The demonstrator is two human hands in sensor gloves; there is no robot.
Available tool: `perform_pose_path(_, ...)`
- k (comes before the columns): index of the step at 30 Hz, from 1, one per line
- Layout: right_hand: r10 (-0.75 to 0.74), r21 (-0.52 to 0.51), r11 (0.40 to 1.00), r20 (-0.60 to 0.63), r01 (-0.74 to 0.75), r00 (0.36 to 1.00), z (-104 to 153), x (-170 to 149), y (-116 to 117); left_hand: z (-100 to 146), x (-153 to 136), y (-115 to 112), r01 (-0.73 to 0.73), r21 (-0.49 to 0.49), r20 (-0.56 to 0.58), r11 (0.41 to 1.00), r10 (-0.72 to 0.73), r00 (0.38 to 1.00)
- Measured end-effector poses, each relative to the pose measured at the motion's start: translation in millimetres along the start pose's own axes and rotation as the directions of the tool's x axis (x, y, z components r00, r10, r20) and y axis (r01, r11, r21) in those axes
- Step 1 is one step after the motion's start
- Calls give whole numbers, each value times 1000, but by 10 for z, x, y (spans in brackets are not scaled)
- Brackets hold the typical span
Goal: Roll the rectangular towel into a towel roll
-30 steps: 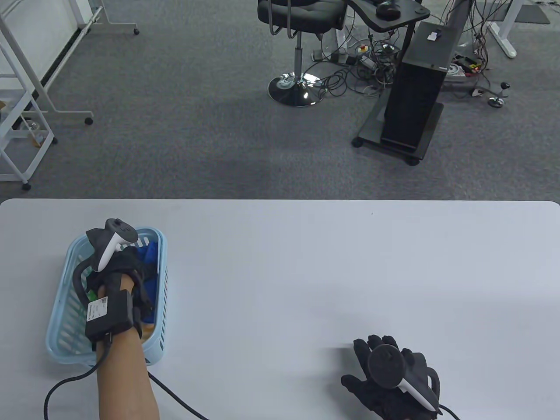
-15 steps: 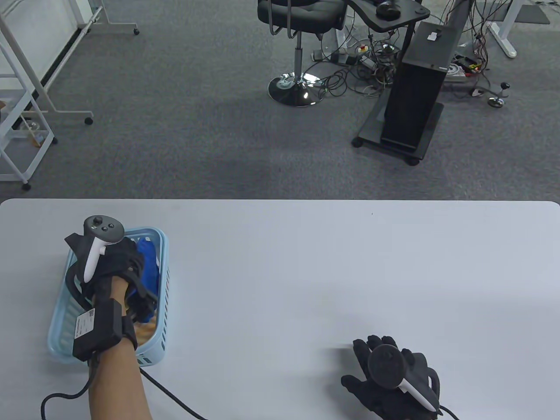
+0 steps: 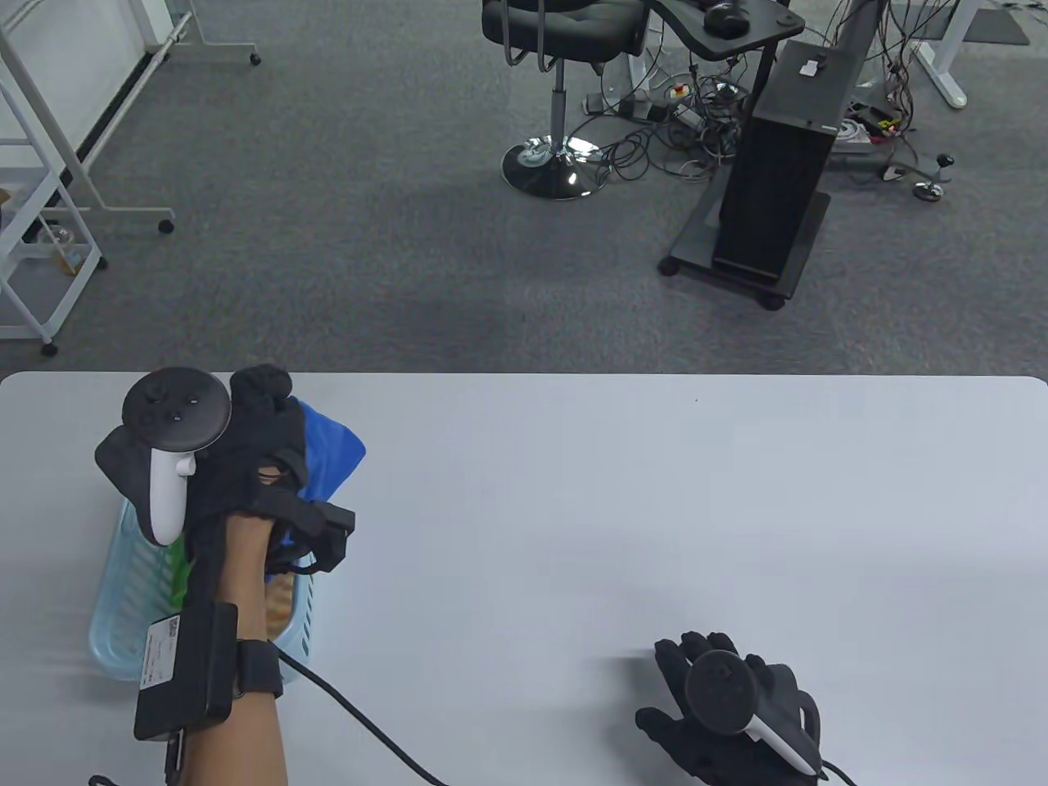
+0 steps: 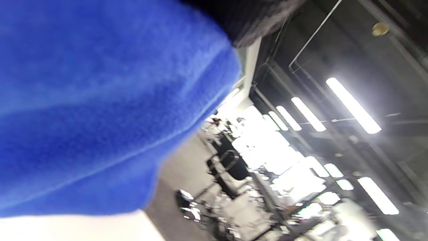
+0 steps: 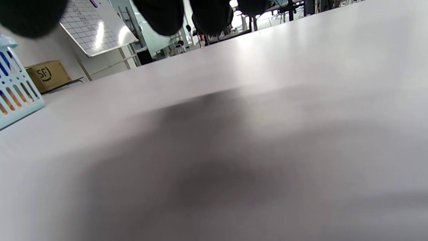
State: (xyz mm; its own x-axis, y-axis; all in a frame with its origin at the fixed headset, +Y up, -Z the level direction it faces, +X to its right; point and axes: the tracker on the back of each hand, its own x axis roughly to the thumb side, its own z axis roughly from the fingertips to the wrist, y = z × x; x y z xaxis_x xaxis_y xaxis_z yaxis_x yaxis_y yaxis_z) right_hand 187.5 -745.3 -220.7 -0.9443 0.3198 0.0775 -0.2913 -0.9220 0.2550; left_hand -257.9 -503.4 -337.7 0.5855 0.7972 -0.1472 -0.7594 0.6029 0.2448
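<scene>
My left hand (image 3: 254, 442) grips a blue towel (image 3: 332, 454) and holds it lifted above the light blue basket (image 3: 123, 589) at the table's left. The same blue towel (image 4: 100, 110) fills most of the left wrist view, close to the camera. My right hand (image 3: 729, 712) rests flat on the white table (image 3: 655, 508) near the front right, fingers spread and holding nothing. In the right wrist view its fingertips (image 5: 160, 16) hang at the top edge over bare tabletop.
The basket holds other cloths, green and orange ones showing (image 3: 278, 602). A black cable (image 3: 360, 720) trails from my left wrist across the table front. The basket's slotted wall (image 5: 13, 97) shows at the left of the right wrist view.
My left hand has risen out of the basket and away from me, pulling the blue towel up with it. The right hand has barely shifted.
</scene>
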Motion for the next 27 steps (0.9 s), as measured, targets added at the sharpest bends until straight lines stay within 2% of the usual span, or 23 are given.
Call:
perform_pose_path(6,-14,-3,1000,8,14,1000,-5,-5,6,245,618,-237,-164,-131,174,978,186,967)
perform_pose_path(8,-12,-5,1000,8,12,1000,-2,-7,8,352,876,-296,-263,-191,242,946,305,921)
perform_pose_path(11,-11,-5,1000,4,11,1000,1,-12,5,503,1227,-329,-419,-282,322,863,496,806)
perform_pose_path(13,-14,-5,1000,0,14,1000,0,-16,2,598,1404,-368,-475,-299,351,827,559,751)
perform_pose_path(14,-14,-5,1000,-1,14,1000,0,-18,2,623,1444,-398,-465,-291,359,836,546,757)
perform_pose_path(15,-13,-3,1000,-6,13,1000,-2,-22,3,645,1465,-461,-416,-275,363,867,494,790)
perform_pose_path(17,-13,0,1000,-19,13,1000,-4,-35,6,646,1396,-644,-285,-244,337,927,356,871)
perform_pose_path(19,-1,9,1000,-30,1,1000,-4,-49,8,621,1204,-888,-151,-232,307,961,220,926)
perform_pose_path(21,48,2,999,-50,-48,998,4,-63,-2,589,823,-1238,9,-167,238,986,32,971)
perform_pose_path(22,62,3,998,-56,-62,996,4,-73,-2,572,660,-1367,75,-176,193,981,-40,980)
perform_pose_path(24,56,21,998,-63,-54,996,-2,-90,6,568,248,-1669,206,-264,122,942,-179,976)
perform_pose_path(26,42,34,999,-67,-40,997,-11,-99,13,623,-106,-1917,255,-339,78,906,-243,967)
perform_pose_path(27,43,33,999,-66,-41,997,-12,-98,11,670,-234,-1996,254,-344,57,904,-250,967)
